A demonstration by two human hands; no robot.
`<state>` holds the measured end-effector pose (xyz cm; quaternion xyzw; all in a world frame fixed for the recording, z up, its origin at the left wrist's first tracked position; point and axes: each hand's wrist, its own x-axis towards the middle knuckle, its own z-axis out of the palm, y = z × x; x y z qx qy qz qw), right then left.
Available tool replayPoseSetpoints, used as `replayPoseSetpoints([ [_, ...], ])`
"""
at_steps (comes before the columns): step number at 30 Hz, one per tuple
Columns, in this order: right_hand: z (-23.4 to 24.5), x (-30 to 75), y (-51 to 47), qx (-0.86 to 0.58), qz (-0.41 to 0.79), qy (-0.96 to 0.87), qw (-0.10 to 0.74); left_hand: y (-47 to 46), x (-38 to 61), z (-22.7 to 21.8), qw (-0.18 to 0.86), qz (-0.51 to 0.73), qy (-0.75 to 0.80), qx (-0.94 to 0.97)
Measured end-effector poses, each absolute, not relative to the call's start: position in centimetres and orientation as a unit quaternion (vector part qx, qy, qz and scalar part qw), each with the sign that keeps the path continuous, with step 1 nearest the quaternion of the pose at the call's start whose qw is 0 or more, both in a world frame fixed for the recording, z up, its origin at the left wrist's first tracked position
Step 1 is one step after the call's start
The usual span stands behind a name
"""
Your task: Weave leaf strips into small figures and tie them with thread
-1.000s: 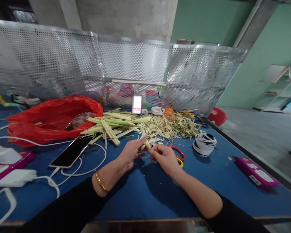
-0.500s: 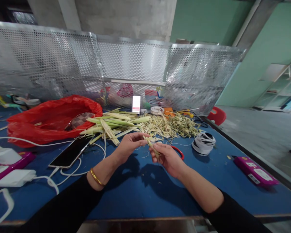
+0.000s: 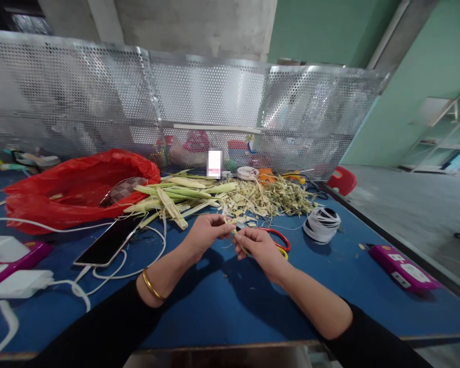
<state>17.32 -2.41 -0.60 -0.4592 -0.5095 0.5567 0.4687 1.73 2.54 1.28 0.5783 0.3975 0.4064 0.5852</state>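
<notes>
Over the middle of the blue table [image 3: 249, 317], both hands meet at a small pale strip of dried husk [image 3: 230, 221]. My left hand [image 3: 203, 239], with a gold bangle at the wrist, pinches it between thumb and fingers. Close by on the right, my right hand [image 3: 261, 248] is closed on the strip's lower end, most of which its fingers hide. Scissors [image 3: 282, 235] with red and yellow handles lie just behind my right hand. Beyond the hands are long green-yellow corn husks [image 3: 187, 193] and a heap of shredded pieces [image 3: 253, 197].
A red plastic bag [image 3: 65, 186] lies at left, near a phone [image 3: 109, 243] on a looping white cable. Chargers [image 3: 23, 282] fill a purple power strip. At right are a spool of white cord [image 3: 322, 226] and a purple box [image 3: 402, 267]. A perforated metal screen [image 3: 210, 97] stands behind.
My right hand has turned slightly and its fingertips have moved closer to my left hand. More of the scissors shows, including the yellow handle. The husk strip shows less.
</notes>
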Motion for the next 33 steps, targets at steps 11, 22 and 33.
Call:
replayPoseSetpoints([
  [11,-0.7,17.4,-2.4,-0.493,0.562,-0.557,0.362,3.3,1.3,0.8,0.584,0.413,0.462,0.525],
  [22,3.1,24.8,5.9,-0.564,0.428,-0.462,0.534,3.9,1.6,-0.9,0.581,0.479,0.528,0.392],
  [33,-1.2,23.4,2.2,-0.643,0.202,-0.614,0.411,2.7,2.6,-1.7,0.566,0.467,0.519,0.438],
])
